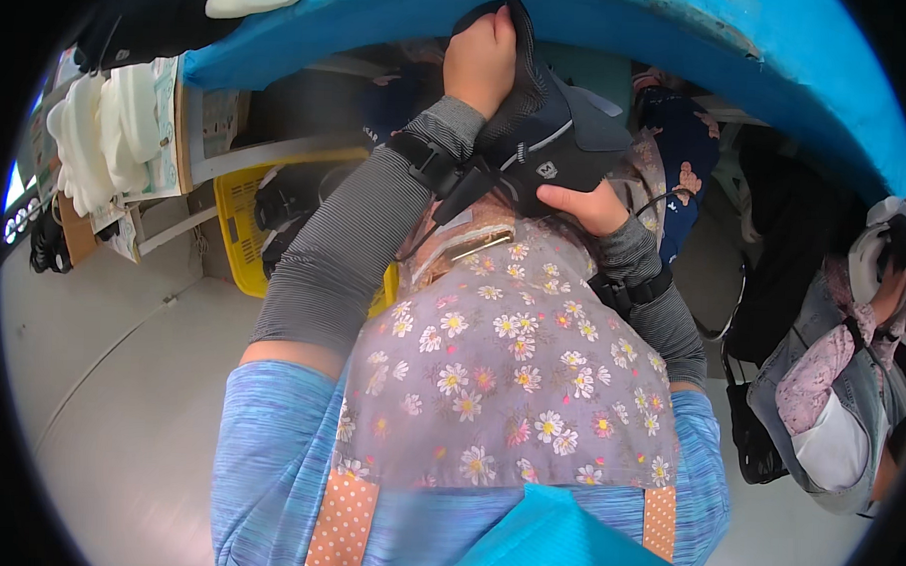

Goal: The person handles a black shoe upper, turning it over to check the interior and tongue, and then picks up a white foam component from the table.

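Above my lap I hold a black shoe upper, made of dark textile with smooth panels, a grey curved line and a small light emblem. My left hand is closed round its raised far edge, next to the blue-covered table edge. Lower on the right, my right hand grips the near side, thumb lying on top and its other fingers hidden beneath. Both forearms wear grey striped sleeves, with a black buckled strap at the left wrist and another strap at the right.
A blue-covered table edge curves across the front. Left of my lap stands a yellow basket with dark items inside. White padded pieces hang at the far left. A black item lies at the upper left. Someone's patterned sleeve shows at right.
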`<state>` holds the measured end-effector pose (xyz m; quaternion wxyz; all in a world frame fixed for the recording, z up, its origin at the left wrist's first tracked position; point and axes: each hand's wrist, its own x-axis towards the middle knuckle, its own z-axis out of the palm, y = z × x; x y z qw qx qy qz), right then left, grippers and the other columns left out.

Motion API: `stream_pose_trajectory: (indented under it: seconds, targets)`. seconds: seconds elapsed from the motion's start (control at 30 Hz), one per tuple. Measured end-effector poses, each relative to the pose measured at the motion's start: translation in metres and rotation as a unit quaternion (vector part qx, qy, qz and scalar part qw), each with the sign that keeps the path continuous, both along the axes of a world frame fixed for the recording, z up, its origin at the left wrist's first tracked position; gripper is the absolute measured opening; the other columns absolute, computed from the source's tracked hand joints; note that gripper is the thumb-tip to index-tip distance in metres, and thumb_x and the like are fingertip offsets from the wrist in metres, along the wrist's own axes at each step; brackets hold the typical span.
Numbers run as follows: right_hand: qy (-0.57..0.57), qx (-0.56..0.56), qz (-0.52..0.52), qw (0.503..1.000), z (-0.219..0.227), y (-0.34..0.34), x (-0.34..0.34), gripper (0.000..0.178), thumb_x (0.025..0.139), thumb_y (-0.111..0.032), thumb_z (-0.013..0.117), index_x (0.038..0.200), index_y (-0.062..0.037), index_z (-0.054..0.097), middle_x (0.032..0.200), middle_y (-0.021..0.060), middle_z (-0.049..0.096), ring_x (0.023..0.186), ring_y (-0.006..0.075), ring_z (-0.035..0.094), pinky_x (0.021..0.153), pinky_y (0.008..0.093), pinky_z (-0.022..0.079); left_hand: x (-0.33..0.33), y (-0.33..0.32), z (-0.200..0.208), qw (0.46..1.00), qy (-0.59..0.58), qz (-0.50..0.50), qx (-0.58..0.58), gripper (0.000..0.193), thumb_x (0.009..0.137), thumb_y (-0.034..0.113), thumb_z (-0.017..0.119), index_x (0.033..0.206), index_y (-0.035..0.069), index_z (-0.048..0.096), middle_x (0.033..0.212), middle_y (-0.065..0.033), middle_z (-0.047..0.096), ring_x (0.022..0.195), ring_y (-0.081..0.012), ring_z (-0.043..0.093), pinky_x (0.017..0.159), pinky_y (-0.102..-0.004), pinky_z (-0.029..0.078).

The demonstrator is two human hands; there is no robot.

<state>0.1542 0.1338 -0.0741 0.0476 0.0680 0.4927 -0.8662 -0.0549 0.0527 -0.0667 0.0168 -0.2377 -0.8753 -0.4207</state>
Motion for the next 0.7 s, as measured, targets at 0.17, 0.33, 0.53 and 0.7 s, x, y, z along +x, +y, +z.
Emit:
stream_pose_trajectory:
  seconds: [0.17,0.33,0.53,0.7]
  targets:
    - [-0.055,-0.009,0.003,0.998,0.009,0.01,-0.003,0.047,0.079,-0.009,0.073,0.121,0.0007,0.056,0.113,0.0059,0.062,0.102,0.0161,0.057,0.09,0.031,0.047,-0.026,-0.007,0.016,0.967,0.215,-0.108,-0.082,0.033,0.095,0.034,0.051,0.077,0.008,0.059,0.063,-0.0199,0.062,0.059,-0.0409,0.062,0.051,-0.0491,0.05]
    - [-0.061,-0.018,-0.009,0.998,0.008,0.009,-0.009,0.044,0.075,-0.007,0.07,0.117,-0.0004,0.058,0.109,0.0052,0.062,0.1,0.0177,0.058,0.09,0.0321,0.046,-0.031,-0.004,0.032,0.969,0.157,-0.177,-0.068,0.029,0.095,0.03,0.055,0.081,0.005,0.06,0.07,-0.0206,0.06,0.067,-0.0395,0.06,0.055,-0.0445,0.047]
    - [-0.085,-0.062,-0.02,0.994,-0.004,0.008,0.002,0.046,0.078,-0.008,0.071,0.121,0.0006,0.056,0.112,0.0058,0.062,0.104,0.0167,0.057,0.093,0.0306,0.045,-0.037,-0.071,0.038,0.916,-0.392,-0.077,-0.045,0.057,0.096,0.057,0.044,0.081,0.004,0.059,0.063,-0.0009,0.057,0.058,-0.0092,0.051,0.052,-0.0245,0.037]
    - [-0.07,-0.067,-0.021,0.995,-0.001,0.003,0.001,0.045,0.079,-0.008,0.071,0.121,0.0006,0.057,0.114,0.006,0.061,0.106,0.0169,0.055,0.094,0.0306,0.044,-0.021,-0.106,0.076,0.833,-0.531,-0.15,-0.038,0.066,0.094,0.068,0.034,0.081,0.008,0.059,0.058,0.0066,0.043,0.053,-0.0046,0.036,0.052,-0.0196,0.026]
